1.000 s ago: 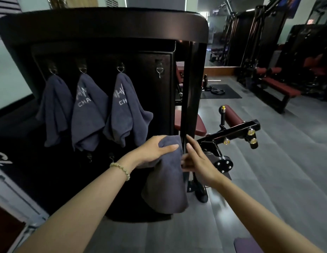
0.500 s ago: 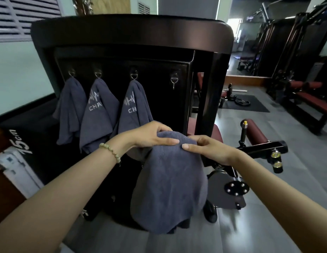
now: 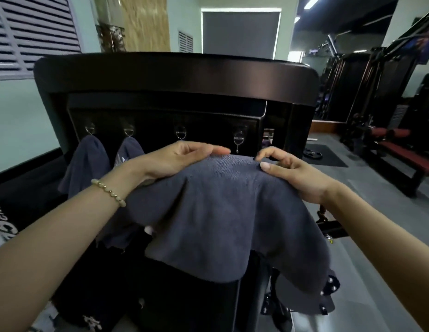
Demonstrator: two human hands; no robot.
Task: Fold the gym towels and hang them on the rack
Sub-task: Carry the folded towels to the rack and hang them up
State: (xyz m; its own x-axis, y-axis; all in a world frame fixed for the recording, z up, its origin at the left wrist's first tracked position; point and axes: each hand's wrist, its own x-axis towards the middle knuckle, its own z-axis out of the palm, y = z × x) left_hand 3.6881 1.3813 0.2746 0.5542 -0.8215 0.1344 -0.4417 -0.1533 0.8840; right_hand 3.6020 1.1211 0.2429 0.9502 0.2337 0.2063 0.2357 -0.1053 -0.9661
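Both hands hold the gym towel (image 3: 220, 212) up before the rack (image 3: 175, 68), just below its free hook (image 3: 238, 140), left hand (image 3: 179, 161) gripping the top fold, right hand (image 3: 297, 178) pinching it; looks soft, light, floppy, so grab that top edge.

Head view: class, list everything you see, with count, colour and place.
towel: 1, grey, centre, draped between both hands
hung towels: at least 2, grey, on left hooks
hooks: 4, silver, row on rack, rightmost bare
rack: 1, dark, behind towel
bench: 1, red, far right
mat: 1, black, floor at right
bracelet: 1, pale beads, left wrist
left hand: 1, holds towel's top edge
right hand: 1, pinches towel's top edge
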